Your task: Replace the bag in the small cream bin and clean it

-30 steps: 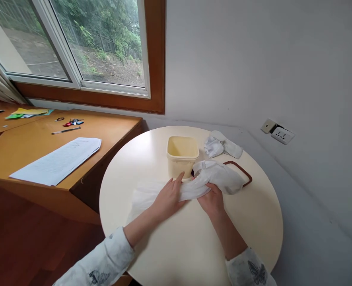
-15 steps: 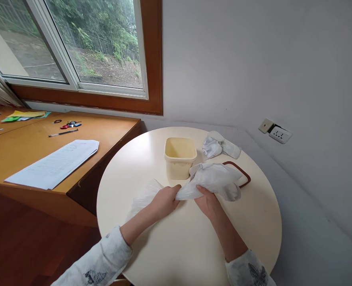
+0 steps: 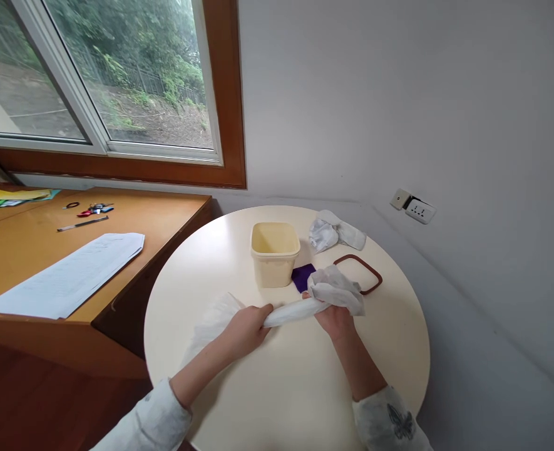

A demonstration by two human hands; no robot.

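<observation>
Head view: left hand (image 3: pixel 246 330) and right hand (image 3: pixel 335 322) grip the twisted white sheet (image 3: pixel 295 312) over the table (image 3: pixel 300 394) (probably light, soft, easily torn); its bunched middle seems the surest hold.

hd view | worn, fwd+dn | near rnd tbl (image 3: pixel 286 388), lwr ctr

Soft daylight from the window (image 3: pixel 138 81), glare on the table (image 3: pixel 218 241).

Container (image 3: pixel 274 269) behind bag (image 3: pixel 294 312), on table (image 3: pixel 286 388)
</observation>
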